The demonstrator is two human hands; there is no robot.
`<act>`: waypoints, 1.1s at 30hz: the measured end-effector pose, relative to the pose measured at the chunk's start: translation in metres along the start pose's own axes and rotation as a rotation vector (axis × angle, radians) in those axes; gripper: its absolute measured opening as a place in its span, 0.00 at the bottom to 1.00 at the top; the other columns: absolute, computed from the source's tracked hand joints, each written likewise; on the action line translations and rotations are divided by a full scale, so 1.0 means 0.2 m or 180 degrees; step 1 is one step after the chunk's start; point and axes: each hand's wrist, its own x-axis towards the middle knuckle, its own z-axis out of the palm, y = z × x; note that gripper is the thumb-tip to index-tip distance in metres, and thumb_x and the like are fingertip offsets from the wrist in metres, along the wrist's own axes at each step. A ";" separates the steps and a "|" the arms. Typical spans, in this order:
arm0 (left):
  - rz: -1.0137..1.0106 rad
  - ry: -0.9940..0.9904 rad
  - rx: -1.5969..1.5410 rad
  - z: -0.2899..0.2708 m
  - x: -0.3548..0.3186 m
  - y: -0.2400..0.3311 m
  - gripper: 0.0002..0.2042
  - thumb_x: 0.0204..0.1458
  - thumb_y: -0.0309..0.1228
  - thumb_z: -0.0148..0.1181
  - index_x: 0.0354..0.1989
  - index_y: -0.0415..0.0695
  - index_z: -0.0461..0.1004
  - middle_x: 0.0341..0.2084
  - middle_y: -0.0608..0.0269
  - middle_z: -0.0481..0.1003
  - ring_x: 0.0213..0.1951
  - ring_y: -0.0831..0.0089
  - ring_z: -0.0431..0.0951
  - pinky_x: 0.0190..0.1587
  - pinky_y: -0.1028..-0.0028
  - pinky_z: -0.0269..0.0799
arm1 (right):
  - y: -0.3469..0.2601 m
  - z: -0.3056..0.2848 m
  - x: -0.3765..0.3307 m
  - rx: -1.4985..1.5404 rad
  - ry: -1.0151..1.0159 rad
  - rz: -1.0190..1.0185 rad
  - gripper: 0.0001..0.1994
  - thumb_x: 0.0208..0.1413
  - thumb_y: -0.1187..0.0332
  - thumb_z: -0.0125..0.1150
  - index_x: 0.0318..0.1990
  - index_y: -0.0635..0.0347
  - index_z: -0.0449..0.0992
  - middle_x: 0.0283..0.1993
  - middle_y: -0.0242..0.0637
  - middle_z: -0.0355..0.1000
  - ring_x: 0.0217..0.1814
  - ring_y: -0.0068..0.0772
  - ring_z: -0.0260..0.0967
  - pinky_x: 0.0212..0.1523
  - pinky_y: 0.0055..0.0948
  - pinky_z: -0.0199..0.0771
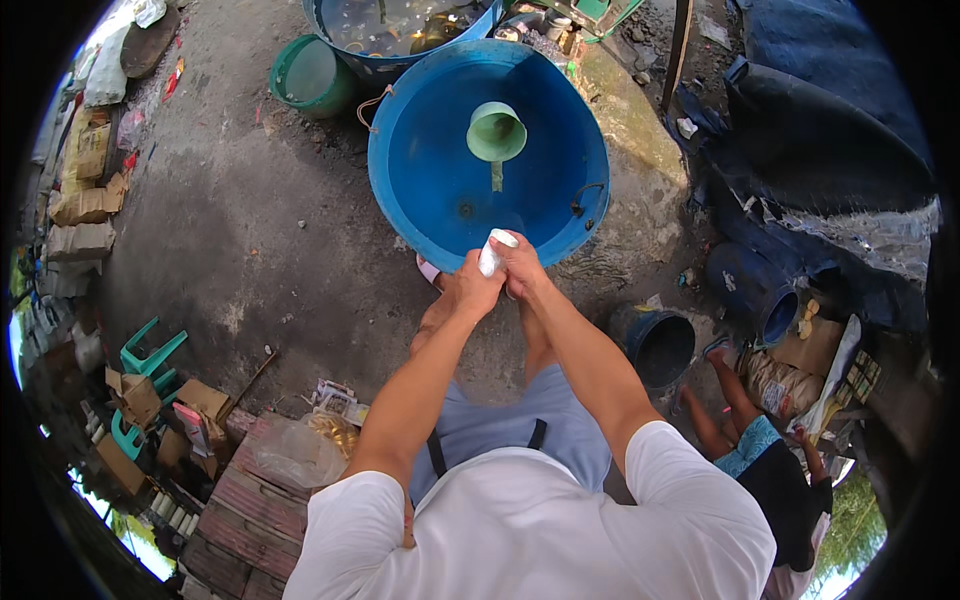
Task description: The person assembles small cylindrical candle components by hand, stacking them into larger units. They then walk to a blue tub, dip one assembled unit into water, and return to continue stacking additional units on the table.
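On a rough concrete yard floor [260, 230], you stand over a large blue basin [440, 190] with a green dipper [496, 132] inside. Your left hand [473, 287] and right hand [522, 268] both grip a small white bottle [493, 252], fingers closed around it; nothing looks poured yet.
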 end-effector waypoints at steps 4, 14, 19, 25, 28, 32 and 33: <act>-0.0693 -0.0548 0.0243 0.17 0.68 -0.18 0.29 0.44 0.37 0.73 0.56 0.37 0.75 0.50 0.42 0.80 0.53 0.48 0.81 0.55 0.57 0.76 | 0.09 -0.15 0.70 -0.0879 0.0199 0.0781 0.16 0.68 0.56 0.61 0.53 0.58 0.74 0.48 0.37 0.77 0.47 0.39 0.77 0.46 0.49 0.80; -0.1508 -0.0545 0.0218 0.67 1.53 -0.67 0.25 0.52 0.46 0.70 0.47 0.33 0.81 0.45 0.43 0.82 0.44 0.50 0.84 0.45 0.58 0.80 | 0.16 -0.55 1.51 -0.1708 0.1766 0.0645 0.18 0.63 0.64 0.53 0.50 0.71 0.78 0.45 0.57 0.80 0.50 0.54 0.80 0.50 0.44 0.78; -0.1438 -0.0246 -0.2434 0.69 1.49 -0.76 0.17 0.57 0.29 0.65 0.51 0.31 0.77 0.40 0.52 0.83 0.35 0.62 0.84 0.34 0.64 0.80 | 0.12 -0.32 1.34 -0.1039 -0.0428 0.0932 0.16 0.61 0.61 0.62 0.50 0.64 0.79 0.47 0.49 0.79 0.48 0.49 0.78 0.51 0.48 0.78; -0.0022 -0.0422 -0.3304 0.48 1.05 -0.33 0.20 0.57 0.19 0.61 0.57 0.32 0.66 0.47 0.50 0.78 0.43 0.64 0.83 0.36 0.69 0.83 | -0.01 -0.18 1.05 -0.4380 -0.0568 -0.1965 0.31 0.70 0.44 0.38 0.71 0.52 0.67 0.73 0.54 0.62 0.77 0.61 0.52 0.74 0.67 0.44; -0.0396 -0.0686 -0.3127 0.32 0.93 -0.22 0.21 0.54 0.18 0.64 0.56 0.34 0.66 0.46 0.49 0.78 0.44 0.65 0.83 0.37 0.68 0.85 | -0.10 -0.27 1.18 -0.4073 0.0138 -0.1134 0.27 0.71 0.49 0.41 0.59 0.63 0.75 0.59 0.58 0.73 0.62 0.63 0.70 0.63 0.58 0.66; -0.0448 -0.0456 -0.2891 0.28 0.90 -0.18 0.28 0.50 0.17 0.67 0.61 0.34 0.64 0.47 0.51 0.78 0.46 0.66 0.82 0.40 0.67 0.85 | -0.13 -0.37 1.23 -0.3226 0.1137 -0.0846 0.23 0.69 0.52 0.53 0.50 0.66 0.78 0.46 0.55 0.79 0.52 0.56 0.76 0.54 0.50 0.74; -0.0431 -0.0400 -0.2808 0.29 0.91 -0.20 0.30 0.50 0.16 0.67 0.63 0.34 0.64 0.47 0.51 0.78 0.46 0.66 0.82 0.42 0.68 0.84 | -0.13 -0.35 1.26 -0.2618 0.1322 -0.0690 0.23 0.68 0.51 0.55 0.51 0.66 0.79 0.46 0.53 0.80 0.51 0.52 0.77 0.53 0.48 0.75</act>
